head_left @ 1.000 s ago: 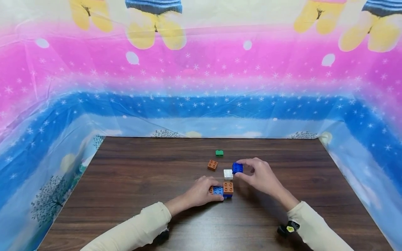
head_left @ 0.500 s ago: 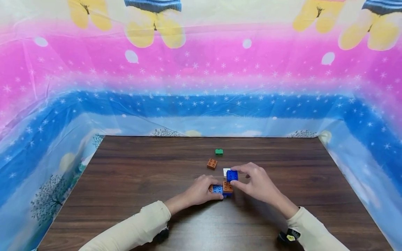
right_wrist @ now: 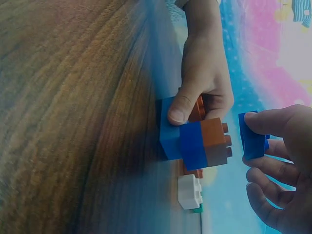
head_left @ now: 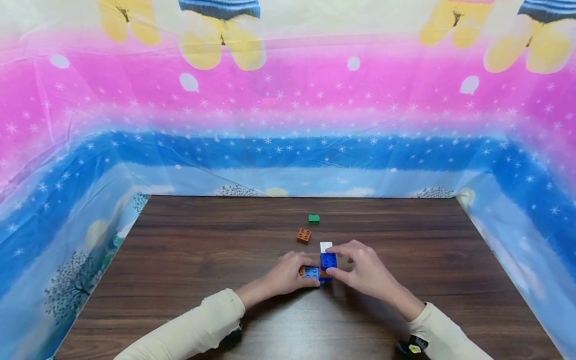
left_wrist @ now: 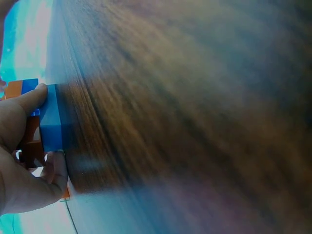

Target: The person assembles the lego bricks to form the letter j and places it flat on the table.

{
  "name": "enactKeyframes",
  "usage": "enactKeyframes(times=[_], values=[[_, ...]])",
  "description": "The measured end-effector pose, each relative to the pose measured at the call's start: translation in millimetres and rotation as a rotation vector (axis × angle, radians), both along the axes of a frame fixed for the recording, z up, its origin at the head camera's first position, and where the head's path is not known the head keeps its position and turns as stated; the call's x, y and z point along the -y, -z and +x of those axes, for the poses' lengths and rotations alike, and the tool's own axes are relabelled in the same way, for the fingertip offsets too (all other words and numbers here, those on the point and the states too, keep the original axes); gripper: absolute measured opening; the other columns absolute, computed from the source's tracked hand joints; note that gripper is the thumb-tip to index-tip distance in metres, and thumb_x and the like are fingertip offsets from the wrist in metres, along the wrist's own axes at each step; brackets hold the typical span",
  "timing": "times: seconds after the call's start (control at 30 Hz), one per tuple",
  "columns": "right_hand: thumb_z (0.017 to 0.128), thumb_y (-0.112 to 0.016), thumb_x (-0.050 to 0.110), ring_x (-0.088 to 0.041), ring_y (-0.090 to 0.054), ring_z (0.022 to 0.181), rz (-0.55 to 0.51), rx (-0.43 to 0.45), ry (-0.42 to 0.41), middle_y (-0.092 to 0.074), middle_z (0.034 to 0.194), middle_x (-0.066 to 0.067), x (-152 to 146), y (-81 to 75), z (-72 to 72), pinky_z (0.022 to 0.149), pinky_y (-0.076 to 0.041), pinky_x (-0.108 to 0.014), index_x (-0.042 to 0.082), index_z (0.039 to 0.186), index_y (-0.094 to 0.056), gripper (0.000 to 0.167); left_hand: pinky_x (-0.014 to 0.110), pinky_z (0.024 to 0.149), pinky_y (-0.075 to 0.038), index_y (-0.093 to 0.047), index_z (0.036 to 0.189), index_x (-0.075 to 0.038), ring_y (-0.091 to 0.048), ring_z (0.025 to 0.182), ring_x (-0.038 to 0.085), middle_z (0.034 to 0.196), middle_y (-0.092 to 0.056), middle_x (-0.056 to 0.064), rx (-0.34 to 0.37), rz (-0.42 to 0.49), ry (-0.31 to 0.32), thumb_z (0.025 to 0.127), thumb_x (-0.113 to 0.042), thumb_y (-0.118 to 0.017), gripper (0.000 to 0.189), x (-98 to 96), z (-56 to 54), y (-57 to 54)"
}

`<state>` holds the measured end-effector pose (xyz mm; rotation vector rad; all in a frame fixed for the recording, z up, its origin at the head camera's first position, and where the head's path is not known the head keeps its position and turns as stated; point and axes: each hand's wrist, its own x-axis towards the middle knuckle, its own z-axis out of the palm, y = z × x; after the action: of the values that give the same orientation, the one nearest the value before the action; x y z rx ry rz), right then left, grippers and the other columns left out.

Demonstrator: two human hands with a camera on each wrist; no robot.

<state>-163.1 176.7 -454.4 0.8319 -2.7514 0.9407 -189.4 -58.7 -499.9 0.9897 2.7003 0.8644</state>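
Observation:
My left hand (head_left: 290,274) grips a light blue brick (head_left: 312,272) low on the table, its thumb along the near side. On that brick's right end a dark blue brick (right_wrist: 191,144) is stacked, topped by an orange brick (right_wrist: 213,141). A second orange brick (left_wrist: 33,144) sits on its left end, partly hidden by the fingers. Between thumb and fingers my right hand (head_left: 366,265) pinches another dark blue brick (head_left: 329,261). It hovers over the stacked orange brick's studs, with a gap between them in the right wrist view.
Just behind the stack lies a white brick (head_left: 326,247). Farther back are a loose orange brick (head_left: 304,235) and a small green brick (head_left: 314,219). A printed curtain (head_left: 288,100) borders the dark wooden table (head_left: 202,235) at the back and sides.
My right hand has brought its dark blue brick from beside the white brick, toward me and slightly left, to above the stack. My left hand has stayed in place.

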Motion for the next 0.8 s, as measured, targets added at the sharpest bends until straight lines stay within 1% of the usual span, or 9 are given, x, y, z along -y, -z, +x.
enactKeyframes(times=[0.3,0.57,0.8], values=[[0.085,-0.086,0.029,-0.019,-0.067,0.096,0.012,0.028,0.002,-0.072,0.108,0.002,1.4,7.0,0.3,0.073,-0.055,-0.026,0.016,0.122,-0.075,0.041,0.031,0.085,-0.047,-0.074,0.125,-0.014,-0.062,0.098,0.012,0.116,-0.074,0.000,-0.015,0.002,-0.001,0.089,-0.038,-0.080,0.043,-0.2,0.6,0.0],[0.085,-0.086,0.029,-0.019,-0.067,0.097,0.013,0.025,-0.003,-0.072,0.107,0.002,1.4,9.5,-0.8,0.073,-0.056,-0.028,0.017,0.121,-0.075,0.039,0.030,0.084,-0.048,-0.074,0.125,-0.013,-0.063,0.097,0.011,0.115,-0.074,0.000,-0.021,0.002,0.005,0.089,-0.038,-0.080,0.044,0.0,0.2,0.0],[0.086,-0.084,0.031,-0.019,-0.067,0.096,0.018,0.050,-0.001,-0.072,0.106,0.002,1.1,9.7,-0.8,0.073,-0.057,-0.032,0.017,0.120,-0.076,0.037,0.030,0.084,-0.048,-0.074,0.125,-0.014,-0.063,0.098,0.011,0.116,-0.074,0.001,-0.017,0.001,0.005,0.089,-0.038,-0.080,0.044,-0.2,0.3,-0.9]])
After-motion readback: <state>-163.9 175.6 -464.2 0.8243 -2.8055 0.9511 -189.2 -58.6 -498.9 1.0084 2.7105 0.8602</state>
